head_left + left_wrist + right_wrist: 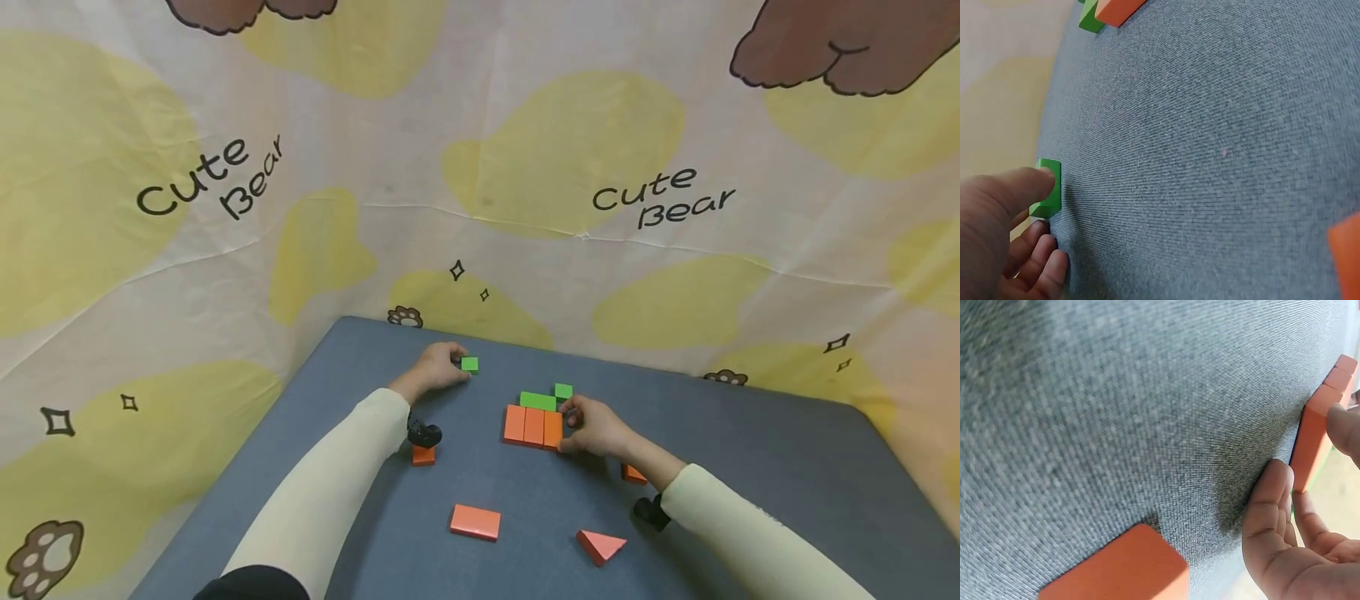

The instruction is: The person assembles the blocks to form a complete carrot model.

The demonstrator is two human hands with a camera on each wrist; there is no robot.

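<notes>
At the back left of the table, my left hand [437, 367] pinches a small green block [470, 364]. In the left wrist view the thumb lies on that block, and the other fingers curl beside it near the tabletop. My right hand [596, 427] is at the right end of a row of three orange blocks [533, 426] set side by side. Its thumb and a fingertip hold the two ends of the rightmost orange block [1313, 437]. Behind the row lies a longer green block [537, 402], with another small green block [564, 391] at its right.
An orange block [423, 456] lies below the left wrist, another orange block [633, 474] beside the right forearm. Nearer are a salmon rectangular block [475, 522] and a pink triangular block [601, 546]. A printed cloth [525, 167] hangs behind the grey table [360, 342].
</notes>
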